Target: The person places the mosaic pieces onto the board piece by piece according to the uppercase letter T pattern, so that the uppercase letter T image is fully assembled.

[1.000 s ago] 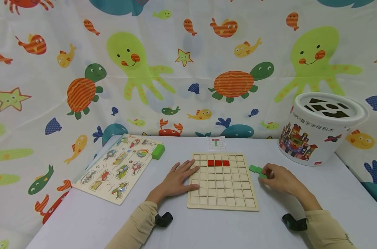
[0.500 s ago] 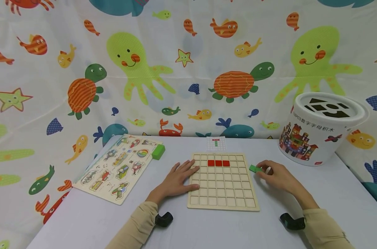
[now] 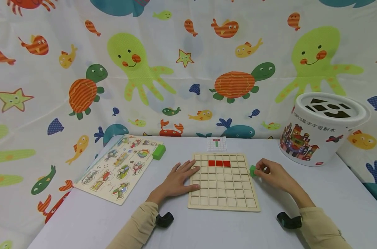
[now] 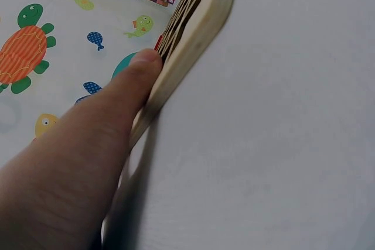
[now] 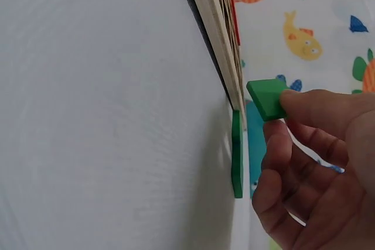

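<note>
A wooden grid board (image 3: 219,192) lies on the white table, with three red square tiles (image 3: 219,163) in a row near its top. My left hand (image 3: 175,181) rests on the board's left edge with fingers spread, and in the left wrist view its thumb (image 4: 140,71) touches the rim. Just off the board's right edge, my right hand (image 3: 277,174) pinches a green square tile (image 5: 268,99) between thumb and finger. Another green tile (image 5: 237,153) lies on the table beside the board in the right wrist view.
Behind the board lies a small pattern card (image 3: 216,144) with a red and green T. A picture puzzle board (image 3: 121,169) with a green block (image 3: 159,152) at its corner is on the left. A large white tub (image 3: 319,129) stands at the back right.
My right hand has picked up a green tile from beside the board and moved slightly left with it, up to the board's right edge. The left hand stays in place.
</note>
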Available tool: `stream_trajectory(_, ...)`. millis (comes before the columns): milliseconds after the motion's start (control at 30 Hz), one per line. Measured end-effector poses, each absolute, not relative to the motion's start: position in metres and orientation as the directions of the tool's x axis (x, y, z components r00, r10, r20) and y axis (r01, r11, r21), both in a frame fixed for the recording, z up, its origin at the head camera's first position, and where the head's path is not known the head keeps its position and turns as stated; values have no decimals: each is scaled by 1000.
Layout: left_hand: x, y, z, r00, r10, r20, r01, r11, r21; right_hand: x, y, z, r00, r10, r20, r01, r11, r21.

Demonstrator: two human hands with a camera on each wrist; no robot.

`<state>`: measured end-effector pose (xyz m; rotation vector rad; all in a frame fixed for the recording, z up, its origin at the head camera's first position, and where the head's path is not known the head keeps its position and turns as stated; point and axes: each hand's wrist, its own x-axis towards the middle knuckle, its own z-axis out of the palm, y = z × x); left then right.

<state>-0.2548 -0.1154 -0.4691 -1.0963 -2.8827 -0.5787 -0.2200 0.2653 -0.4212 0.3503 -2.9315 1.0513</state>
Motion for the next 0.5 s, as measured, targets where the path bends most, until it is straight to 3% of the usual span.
stream_trajectory(500, -254, -114, -468, -765, 632, 122, 631, 700, 334, -225, 257, -425, -975, -209, 71, -204, 730, -653)
